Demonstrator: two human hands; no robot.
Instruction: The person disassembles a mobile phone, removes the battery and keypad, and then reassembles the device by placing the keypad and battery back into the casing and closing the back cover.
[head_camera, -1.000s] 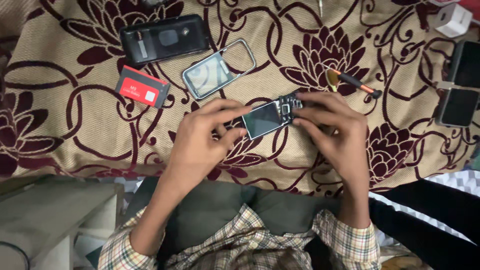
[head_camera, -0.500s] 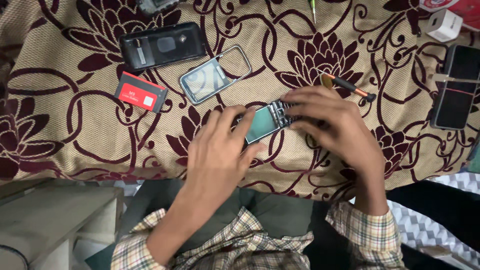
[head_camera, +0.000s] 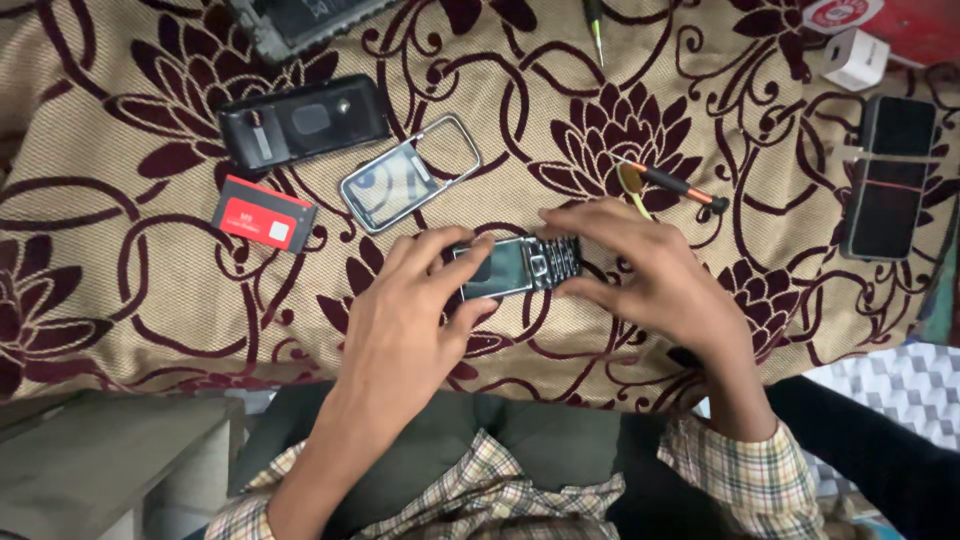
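A small dark keypad phone lies across the middle of a beige cloth with maroon flowers. My left hand grips its screen end with thumb and fingers. My right hand holds the keypad end, fingers curled over the top edge. Up and to the left of the phone lie a silver front frame, a black back cover and a red battery.
A dark-handled tool with a yellow-green tip lies just beyond my right hand. A black phone sits at the right edge, a white block and red box at top right, another phone part at top.
The phone and both hands have shifted slightly toward the table surface; my left hand slid from covering the screen to gripping its end, showing the whole phone face.
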